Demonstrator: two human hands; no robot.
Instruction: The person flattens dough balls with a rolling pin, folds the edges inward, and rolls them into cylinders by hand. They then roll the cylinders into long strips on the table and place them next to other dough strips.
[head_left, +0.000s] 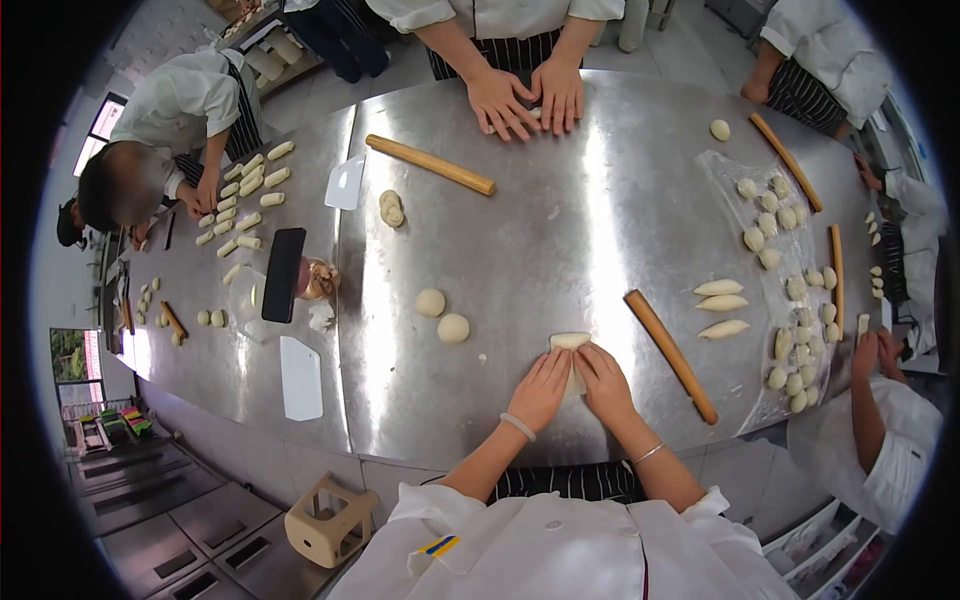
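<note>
A flattened piece of dough (570,341) lies on the steel table in front of me, its far edge folded into a thick roll. My left hand (541,388) presses its fingertips on the roll's near side. Close beside it, my right hand (606,380) grips the same dough, thumbs nearly meeting. A tail of dough shows between the hands. To the left sit two round dough balls (453,328). A wooden rolling pin (671,356) lies right of my right hand, with three pointed dough pieces (721,302) beyond it.
Across the table a person's hands (527,103) press down on dough. Another rolling pin (430,165), a phone (284,275) and white scrapers (301,378) lie to the left. Many dough balls under plastic film (790,260) are at right. A stool (332,520) stands below the edge.
</note>
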